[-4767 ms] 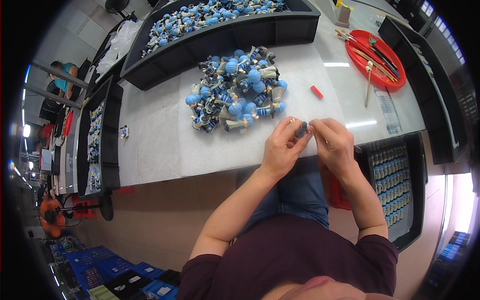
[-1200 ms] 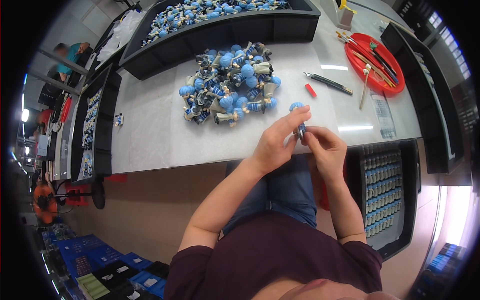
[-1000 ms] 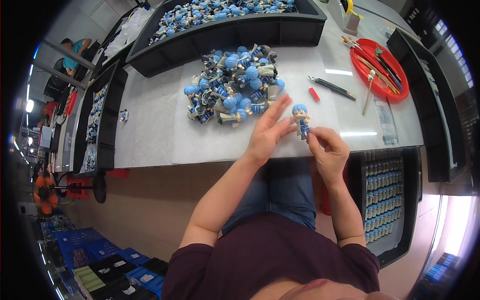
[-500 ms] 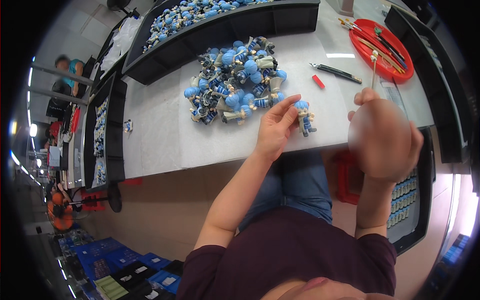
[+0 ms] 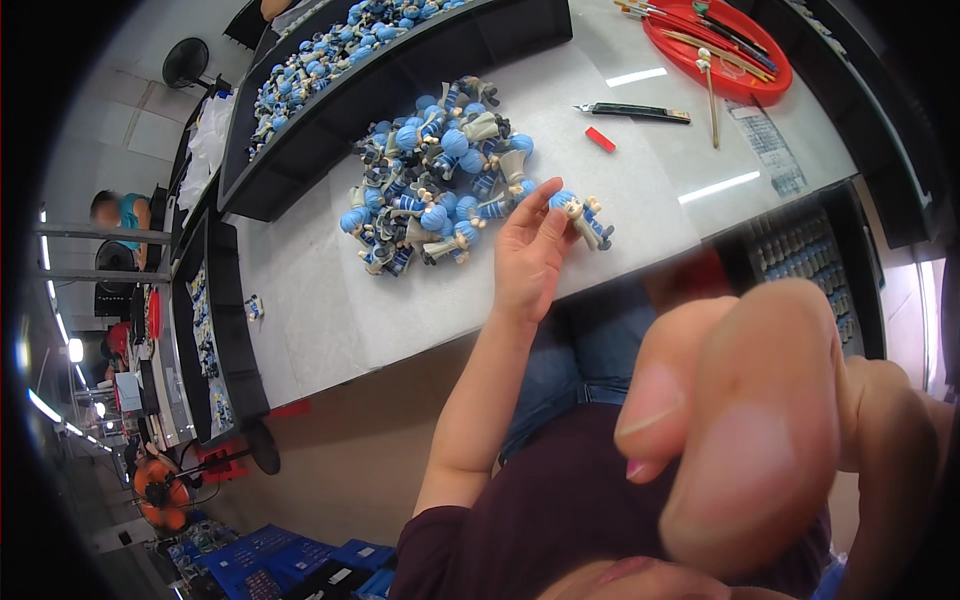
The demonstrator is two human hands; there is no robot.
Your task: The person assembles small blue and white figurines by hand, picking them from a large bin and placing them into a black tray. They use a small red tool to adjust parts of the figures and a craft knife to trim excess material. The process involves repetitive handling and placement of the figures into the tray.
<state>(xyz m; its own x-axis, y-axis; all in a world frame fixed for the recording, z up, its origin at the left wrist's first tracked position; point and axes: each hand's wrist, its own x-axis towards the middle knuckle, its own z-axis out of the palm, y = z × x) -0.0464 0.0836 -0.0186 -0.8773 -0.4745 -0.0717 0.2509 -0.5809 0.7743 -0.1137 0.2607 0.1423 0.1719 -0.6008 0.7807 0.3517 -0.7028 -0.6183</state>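
My left hand [image 5: 530, 255] is closed on a small figurine [image 5: 584, 217] with blue hair and a blue and grey outfit. Its thumb and forefinger grip the head end, and the figurine tilts with its feet to the right, above the table's near edge. Very large and close in the lower right is my right hand [image 5: 750, 430]. Its fingers are bent, the tips look apart, and no object shows between them. Just left of my left hand lies a heap of similar figurines [image 5: 440, 175] on the white table [image 5: 330, 320].
A black bin [image 5: 480, 50] of figurines stands behind the heap. Toward the right lie a black-handled craft knife [image 5: 640, 112], a small red block [image 5: 600, 140] and a red tray [image 5: 785, 75] of brushes. One thin stick [image 5: 714, 110] leans out of it. Another black bin [image 5: 245, 350] stands left.
My right hand has come up from beside the table, much nearer and lower in view. The figurine in my left hand has tipped from upright to slanted. The whole view has turned and shifted.
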